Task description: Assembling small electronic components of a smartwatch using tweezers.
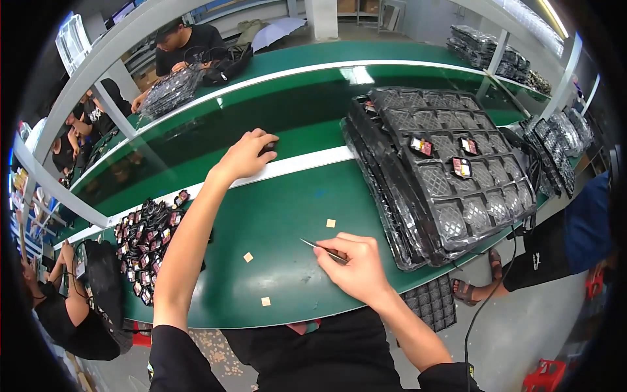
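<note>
My left hand point(248, 155) reaches out over the white rail at the table's far edge. Its fingers are closed round a small black part point(268, 147), mostly hidden by the hand. Lower and to the right, my right hand point(356, 264) grips slim metal tweezers point(332, 255), their tip pointing left just above the green tabletop point(281, 261). Small tan squares lie around that tip: one point(331, 223) beyond it, another point(248, 257) to the left, a third point(266, 301) closer to me. A heap of small black parts with coloured labels point(149, 242) lies left of my left forearm.
A tall stack of black plastic trays point(418, 170) fills the table's right side, with three labelled parts on top. Behind the white rail point(307, 161) runs a green belt point(313, 134). Metal posts frame the bench. Co-workers sit at left; someone stands at right.
</note>
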`<state>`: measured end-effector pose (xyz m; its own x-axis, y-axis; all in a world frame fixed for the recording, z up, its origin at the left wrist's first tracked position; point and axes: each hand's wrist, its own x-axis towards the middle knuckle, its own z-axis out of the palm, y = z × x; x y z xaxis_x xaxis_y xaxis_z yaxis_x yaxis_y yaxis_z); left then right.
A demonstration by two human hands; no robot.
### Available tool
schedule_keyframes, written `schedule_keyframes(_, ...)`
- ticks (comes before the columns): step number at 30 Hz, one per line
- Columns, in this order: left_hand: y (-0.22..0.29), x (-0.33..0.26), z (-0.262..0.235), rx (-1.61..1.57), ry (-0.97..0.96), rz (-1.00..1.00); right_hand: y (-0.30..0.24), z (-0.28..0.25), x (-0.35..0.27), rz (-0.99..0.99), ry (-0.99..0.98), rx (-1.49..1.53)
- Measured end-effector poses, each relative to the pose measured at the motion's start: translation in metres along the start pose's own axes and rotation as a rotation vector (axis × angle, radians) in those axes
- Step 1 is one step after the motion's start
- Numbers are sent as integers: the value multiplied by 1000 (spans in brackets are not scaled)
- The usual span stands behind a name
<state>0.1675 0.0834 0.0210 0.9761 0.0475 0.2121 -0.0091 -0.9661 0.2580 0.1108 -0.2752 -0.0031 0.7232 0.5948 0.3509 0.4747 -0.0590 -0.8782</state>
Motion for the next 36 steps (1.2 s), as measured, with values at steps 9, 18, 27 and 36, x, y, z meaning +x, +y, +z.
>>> schedule_keyframes(9,31,-24,-3,-12,147,97,5,2,0,-28,55,-22)
schedule_keyframes(18,47,-49,-4,-342,50,66,3,3,2,-47,-17,-75)
schedule_keyframes(27,69,-20,18,-138,80,-58,4,5,0,-29,-11,-35)
schedule_keyframes(36,74,-55,9,-339,-41,218,2,-2,-3,-128,58,18)
